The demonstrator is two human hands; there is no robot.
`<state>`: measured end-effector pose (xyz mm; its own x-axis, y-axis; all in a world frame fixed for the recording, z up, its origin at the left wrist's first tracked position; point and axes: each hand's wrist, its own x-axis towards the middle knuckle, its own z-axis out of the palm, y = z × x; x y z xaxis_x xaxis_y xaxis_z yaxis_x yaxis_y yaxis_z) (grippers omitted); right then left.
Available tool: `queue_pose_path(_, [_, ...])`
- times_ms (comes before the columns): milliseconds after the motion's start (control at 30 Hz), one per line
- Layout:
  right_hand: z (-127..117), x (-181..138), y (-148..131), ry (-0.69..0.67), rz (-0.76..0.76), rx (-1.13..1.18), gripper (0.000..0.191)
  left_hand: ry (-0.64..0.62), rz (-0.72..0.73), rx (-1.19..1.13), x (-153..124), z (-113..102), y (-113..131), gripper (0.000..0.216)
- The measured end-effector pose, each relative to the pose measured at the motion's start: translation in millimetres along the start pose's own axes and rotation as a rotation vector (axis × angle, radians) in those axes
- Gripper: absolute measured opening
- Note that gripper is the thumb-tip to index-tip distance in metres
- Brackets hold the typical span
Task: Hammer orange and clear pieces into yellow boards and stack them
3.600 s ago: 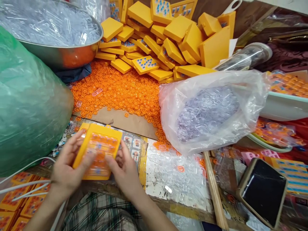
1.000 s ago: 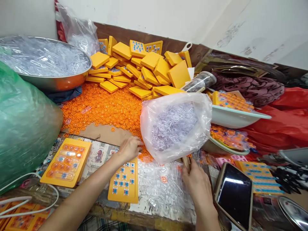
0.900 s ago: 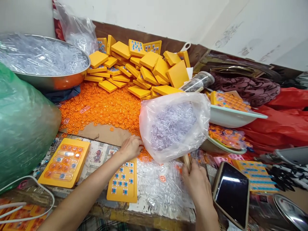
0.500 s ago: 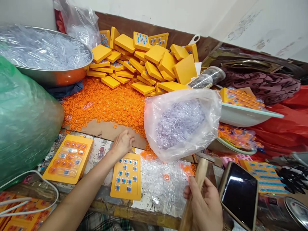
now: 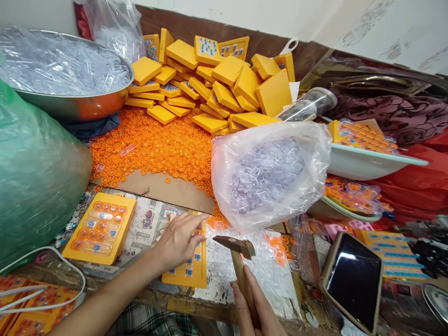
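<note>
My right hand (image 5: 257,308) grips the wooden handle of a hammer (image 5: 241,270). The hammer's metal head is raised over the white paper, just right of a yellow plate (image 5: 199,275) set with small blue-and-clear squares. Above that plate reaches my left hand (image 5: 180,238), covering much of its upper part. Its forefinger and thumb point right and stand apart, with nothing visible between them; the other fingers are partly hidden. Farther left lies a stack of yellow plates (image 5: 122,214), the top one fitted with orange and clear caps.
Loose orange caps (image 5: 161,144) spread behind my hands, below a heap of yellow plates (image 5: 182,51). A plastic bag of clear pieces (image 5: 219,186) stands right of centre. A green bag (image 5: 42,182) and metal bowl (image 5: 84,100) fill the left; a phone (image 5: 353,280) lies right.
My left hand has come back from the cardboard's edge to over the yellow plate, its forefinger and thumb now spread. My right hand has brought the hammer leftward, its head now in sight.
</note>
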<state>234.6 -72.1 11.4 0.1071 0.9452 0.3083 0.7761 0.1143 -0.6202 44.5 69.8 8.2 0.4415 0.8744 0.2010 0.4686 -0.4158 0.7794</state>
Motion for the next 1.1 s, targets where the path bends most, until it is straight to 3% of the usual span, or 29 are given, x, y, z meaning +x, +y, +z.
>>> queue_pose_path(200, [4.1,25.0,-21.0,-0.171,-0.122,-0.066,0.058,0.071,0.010,0.032,-12.4,16.3,-7.6,0.042])
queue_pose_path(333, [3.7,26.0,-21.5,-0.080,-0.178,-0.041,0.064,0.079,-0.001,-0.016,-9.5,15.2,-9.7,0.044])
queue_pose_path(500, [4.3,24.7,-17.9,-0.214,-0.110,-0.129,0.056,0.082,-0.029,-0.060,-15.6,16.8,-7.9,0.049])
queue_pose_path(567, [3.5,26.5,-17.7,-0.181,-0.104,-0.103,0.056,0.092,-0.026,-0.083,-15.1,13.4,-9.0,0.050])
queue_pose_path(667, [2.1,29.9,-17.6,-0.051,-0.107,-0.042,0.058,0.242,-0.069,0.035,-0.2,-1.7,-18.9,0.034])
queue_pose_path(733, [2.9,30.8,-16.3,0.016,-0.101,-0.009,0.058,0.405,-0.184,0.204,18.8,-15.1,-31.4,0.027])
queue_pose_path(800, [5.6,29.5,-13.8,0.042,-0.093,0.022,0.058,0.486,-0.302,0.307,39.0,-25.7,-44.8,0.028])
queue_pose_path(933, [13.1,21.8,-7.2,0.046,-0.084,0.069,0.059,0.448,-0.358,0.308,58.0,-26.9,-56.5,0.026])
queue_pose_path(1100, [17.5,13.0,0.2,0.017,-0.031,0.106,0.057,0.338,-0.294,0.241,44.6,-8.0,-46.9,0.017])
